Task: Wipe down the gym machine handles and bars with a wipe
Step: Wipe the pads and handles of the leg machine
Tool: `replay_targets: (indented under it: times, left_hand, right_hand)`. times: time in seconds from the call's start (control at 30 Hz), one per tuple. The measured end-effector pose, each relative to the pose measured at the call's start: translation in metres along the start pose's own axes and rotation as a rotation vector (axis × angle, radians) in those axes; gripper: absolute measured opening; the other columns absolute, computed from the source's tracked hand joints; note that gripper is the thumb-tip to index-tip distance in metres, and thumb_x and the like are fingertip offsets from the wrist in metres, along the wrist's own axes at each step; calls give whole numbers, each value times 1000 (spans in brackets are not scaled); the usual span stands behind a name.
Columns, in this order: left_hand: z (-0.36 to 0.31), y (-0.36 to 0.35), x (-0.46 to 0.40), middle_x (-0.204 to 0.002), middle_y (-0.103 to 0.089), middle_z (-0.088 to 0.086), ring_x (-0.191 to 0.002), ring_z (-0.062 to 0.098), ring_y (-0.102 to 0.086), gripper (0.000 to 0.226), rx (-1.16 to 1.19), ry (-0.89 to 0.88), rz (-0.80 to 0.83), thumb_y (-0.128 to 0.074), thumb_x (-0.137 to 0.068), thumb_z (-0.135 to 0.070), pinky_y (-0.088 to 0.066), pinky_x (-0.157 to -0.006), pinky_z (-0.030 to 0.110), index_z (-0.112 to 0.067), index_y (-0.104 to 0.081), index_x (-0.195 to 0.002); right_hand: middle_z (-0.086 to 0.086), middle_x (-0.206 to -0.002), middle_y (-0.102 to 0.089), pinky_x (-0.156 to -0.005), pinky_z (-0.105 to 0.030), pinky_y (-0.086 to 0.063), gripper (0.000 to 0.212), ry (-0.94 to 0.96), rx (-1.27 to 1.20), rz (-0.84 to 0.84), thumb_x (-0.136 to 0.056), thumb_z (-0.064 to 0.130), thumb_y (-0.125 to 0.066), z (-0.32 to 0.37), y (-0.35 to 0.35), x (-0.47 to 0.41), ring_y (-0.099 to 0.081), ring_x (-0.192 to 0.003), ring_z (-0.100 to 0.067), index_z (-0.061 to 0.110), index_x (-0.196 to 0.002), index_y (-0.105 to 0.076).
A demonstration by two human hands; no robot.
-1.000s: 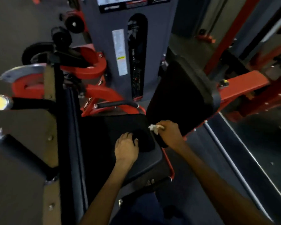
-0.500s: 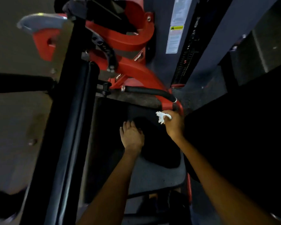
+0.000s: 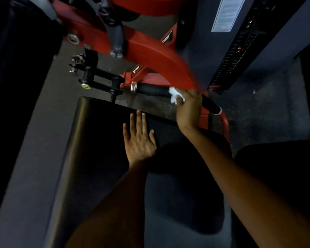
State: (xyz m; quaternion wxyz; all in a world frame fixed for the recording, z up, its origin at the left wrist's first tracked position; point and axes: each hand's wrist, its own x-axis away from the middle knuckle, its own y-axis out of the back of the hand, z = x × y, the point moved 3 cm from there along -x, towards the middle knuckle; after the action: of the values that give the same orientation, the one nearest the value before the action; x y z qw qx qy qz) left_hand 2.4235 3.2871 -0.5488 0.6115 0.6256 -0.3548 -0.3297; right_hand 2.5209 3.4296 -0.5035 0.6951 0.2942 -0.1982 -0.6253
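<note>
We had our right hand (image 3: 189, 109) wrapped over the black handle (image 3: 154, 90) of the machine, fingers curled round it with the white wipe (image 3: 174, 95) bunched between palm and grip, a corner of it sticking out on the left side. The handle ran just beyond the far edge of the black seat pad (image 3: 100, 133), under the curved red frame (image 3: 161, 63). Our left hand (image 3: 139, 138) lay flat on that pad near its far edge, fingers straight and spread, holding nothing. We judged the wiping of this handle to be under way; the next move would call for sliding the wipe along the grip toward its metal collar (image 3: 133, 86), keeping pressure all round.
</note>
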Motion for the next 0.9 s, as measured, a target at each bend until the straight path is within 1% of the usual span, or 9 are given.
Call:
replay_targets:
  times: [0.1,0.23,0.33,0.4,0.5,0.63,0.73,0.8,0.9]
  left_hand:
    - [0,-4,-2,-159,-25,7,-147,24,-21,62,-20,2,-44,-25,-96,-37,-6,-117,43,-8,-28,-151]
    - [1,-7,-1,-158,-27,9,-146,24,-23,61,-32,-2,-71,-27,-96,-36,-8,-116,44,-7,-31,-150]
    - [1,-6,-1,-157,-29,9,-145,25,-26,61,-18,4,-88,-28,-95,-36,-12,-116,44,-7,-34,-149]
    - [0,-5,-1,-157,-28,8,-145,24,-25,61,-22,5,-86,-28,-95,-36,-12,-116,44,-8,-34,-149]
    - [1,-6,-2,-157,-30,8,-144,24,-27,61,-35,11,-102,-29,-94,-36,-13,-115,44,-8,-36,-148]
    - [1,-7,-3,-157,-30,7,-145,23,-25,62,-58,14,-100,-29,-94,-37,-11,-116,44,-9,-35,-149]
    - [2,-8,-3,-157,-29,7,-145,22,-22,61,-62,17,-115,-28,-95,-37,-9,-117,42,-10,-34,-149]
    - [2,-8,-3,-157,-29,7,-145,21,-22,61,-56,19,-124,-28,-95,-37,-9,-117,42,-10,-34,-149]
    - [2,-9,-2,-159,-25,6,-147,20,-18,61,-45,23,-123,-27,-96,-37,-9,-117,43,-11,-31,-151]
  right_hand:
    - [-14,-103,-61,-83,-18,-35,34,295,-43,96,-85,2,-48,30,-34,-24,-52,-98,-30,9,-111,-68]
    - [-15,-105,-65,-80,-35,-54,31,696,28,286,-80,2,-50,27,-57,-35,-60,-98,-29,1,-104,-69]
    - [-16,-102,-66,-81,-31,-48,35,623,11,160,-80,5,-44,-22,-29,-36,-58,-92,-27,1,-105,-69]
    - [-16,-105,-63,-86,-20,-38,41,432,38,91,-82,12,-38,-50,-8,-33,-53,-97,-21,4,-109,-68]
    - [-15,-99,-58,-85,-28,-36,30,98,-137,-71,-85,16,-45,-47,-8,-37,-52,-92,-24,20,-101,-70]
    - [-13,-111,-56,-85,-2,-35,23,479,-116,163,-85,7,-61,37,-52,-40,-46,-103,-6,2,-107,-67]
    - [-9,-104,-64,-74,-21,-51,24,738,7,308,-75,0,-68,36,-69,-31,-54,-98,-21,3,-98,-70]
    - [-13,-108,-65,-79,-27,-51,26,675,42,238,-80,3,-55,4,-50,-33,-57,-98,-25,2,-103,-69]
    - [-22,-112,-62,-84,-8,-35,33,484,223,65,-89,11,-41,-43,-4,-27,-53,-103,-24,-2,-105,-66]
